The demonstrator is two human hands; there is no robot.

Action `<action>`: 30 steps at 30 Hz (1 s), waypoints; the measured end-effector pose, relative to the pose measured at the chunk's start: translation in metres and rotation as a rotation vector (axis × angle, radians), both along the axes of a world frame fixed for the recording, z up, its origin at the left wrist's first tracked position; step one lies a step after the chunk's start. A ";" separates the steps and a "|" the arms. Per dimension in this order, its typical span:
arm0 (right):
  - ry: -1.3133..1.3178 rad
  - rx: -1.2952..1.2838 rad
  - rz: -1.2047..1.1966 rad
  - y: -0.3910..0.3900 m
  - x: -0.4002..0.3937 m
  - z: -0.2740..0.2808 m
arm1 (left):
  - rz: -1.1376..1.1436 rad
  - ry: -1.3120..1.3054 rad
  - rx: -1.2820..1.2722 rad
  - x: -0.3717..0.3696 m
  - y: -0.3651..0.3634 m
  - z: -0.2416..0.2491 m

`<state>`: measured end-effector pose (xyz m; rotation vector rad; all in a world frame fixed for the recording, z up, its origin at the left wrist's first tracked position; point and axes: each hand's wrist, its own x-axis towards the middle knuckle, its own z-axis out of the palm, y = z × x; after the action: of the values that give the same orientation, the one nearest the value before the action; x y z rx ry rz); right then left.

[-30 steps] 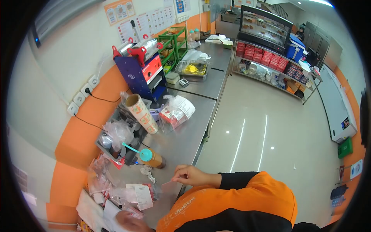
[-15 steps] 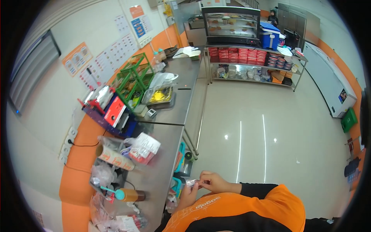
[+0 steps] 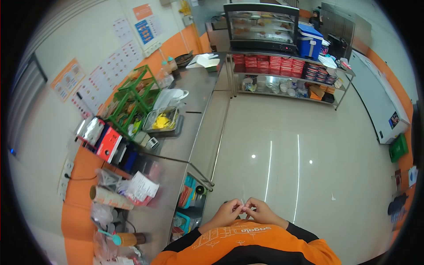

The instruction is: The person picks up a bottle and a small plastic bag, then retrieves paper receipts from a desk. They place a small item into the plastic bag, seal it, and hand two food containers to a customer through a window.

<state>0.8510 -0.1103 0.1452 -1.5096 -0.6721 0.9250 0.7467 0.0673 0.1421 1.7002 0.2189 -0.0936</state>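
In front of my chest, my left hand (image 3: 227, 213) and my right hand (image 3: 263, 212) meet with their fingertips pinched together. A thin, pale, see-through sliver seems to stick up between the fingers. It is too small and faint to name, and the fingers hide the rest of it. Both hands are held over the floor beside the steel table (image 3: 170, 176), touching neither the table nor anything on it.
On the table at left are a sauce bottle (image 3: 128, 239) with a teal cap, a plastic-wrapped roll (image 3: 111, 197), a bagged packet with a paper slip (image 3: 142, 188) and a green rack (image 3: 134, 99). A food display case (image 3: 263, 28) stands ahead; a chest freezer (image 3: 380, 97) lines the right.
My hands have moved right, away from the table edge, and come together. The shiny clear plastic packet seen in my left hand is no longer plainly visible. The camera view has shifted right.
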 end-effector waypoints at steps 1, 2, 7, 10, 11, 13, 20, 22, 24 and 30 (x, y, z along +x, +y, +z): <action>-0.079 0.023 -0.007 0.007 0.008 -0.022 | -0.049 -0.006 0.097 0.014 0.007 -0.004; -0.165 0.042 -0.025 0.014 0.021 -0.027 | -0.076 -0.010 0.170 0.029 0.014 -0.001; -0.457 -0.035 -0.108 0.051 0.097 -0.026 | -0.237 -0.058 0.453 0.128 0.054 -0.002; -0.478 -0.118 -0.196 0.083 0.156 -0.016 | -0.261 -0.134 0.536 0.205 0.081 0.002; -0.451 -0.143 -0.238 0.094 0.176 -0.011 | -0.279 -0.117 0.536 0.230 0.088 0.012; -0.375 -0.173 -0.322 0.107 0.211 0.002 | -0.308 -0.076 0.542 0.276 0.102 0.033; -0.462 -0.313 -0.609 0.115 0.288 -0.015 | -0.578 -0.049 0.555 0.404 0.112 0.006; -0.396 -0.395 -0.758 0.110 0.318 -0.030 | -0.640 0.027 0.521 0.433 0.106 0.018; -0.423 -0.472 -0.818 0.105 0.359 -0.029 | -0.670 0.059 0.520 0.470 0.105 0.018; -0.573 -0.303 -0.588 0.121 0.518 -0.016 | -0.564 -0.019 0.525 0.610 0.130 -0.007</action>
<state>1.3694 0.0109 0.1294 -2.1193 -0.4427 0.1359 1.3569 0.1970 0.1352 2.2455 -0.2836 -0.4699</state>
